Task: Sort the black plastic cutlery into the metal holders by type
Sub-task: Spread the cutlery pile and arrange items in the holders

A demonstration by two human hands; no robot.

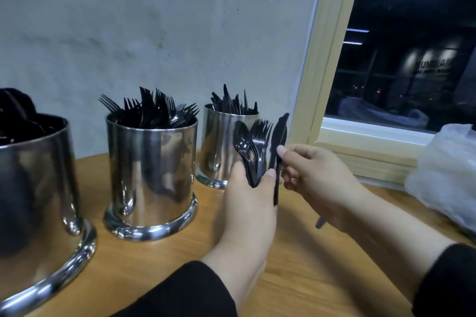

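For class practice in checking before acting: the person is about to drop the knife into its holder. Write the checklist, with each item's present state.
1. Knife pinched by right hand: ok.
2. Knife clear of the spoons and forks in left hand: ok.
3. Knife holder upright on the table: ok.
4. Room left in that holder: cannot tell.
5. Fork holder holds forks only: cannot tell.

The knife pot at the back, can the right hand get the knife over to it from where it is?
Probably yes. The right hand pinches the knife just in front of the knife pot, whose top is open. Only the left hand's bundle of cutlery stands near the path.
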